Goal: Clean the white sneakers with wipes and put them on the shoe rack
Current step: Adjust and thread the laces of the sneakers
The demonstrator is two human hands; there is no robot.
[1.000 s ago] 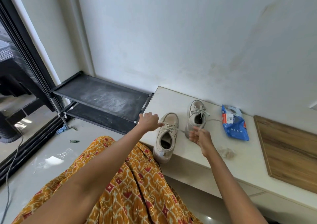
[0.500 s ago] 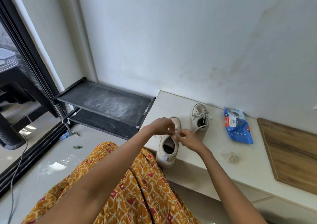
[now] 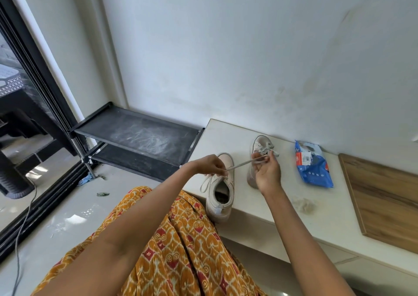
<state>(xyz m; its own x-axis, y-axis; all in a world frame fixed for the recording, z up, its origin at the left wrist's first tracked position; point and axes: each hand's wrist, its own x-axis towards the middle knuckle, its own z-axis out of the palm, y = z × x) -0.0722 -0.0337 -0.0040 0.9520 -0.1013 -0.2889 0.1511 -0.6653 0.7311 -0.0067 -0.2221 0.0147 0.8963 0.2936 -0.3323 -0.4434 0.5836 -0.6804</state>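
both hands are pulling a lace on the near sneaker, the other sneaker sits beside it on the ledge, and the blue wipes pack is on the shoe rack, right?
Not quite. The head view shows the blue wipes pack lying on the ledge, right of the other sneaker, not on the shoe rack. The rest holds: the left hand and right hand pull a lace on the near sneaker.

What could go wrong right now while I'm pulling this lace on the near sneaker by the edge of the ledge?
1. The near sneaker has its heel past the ledge edge; a hard tug on the lace could tip it onto your lap.
2. The right hand works right in front of the far sneaker and could knock it.
3. The shoe rack shelf looks dusty, so cleaned shoes may get dirty again.
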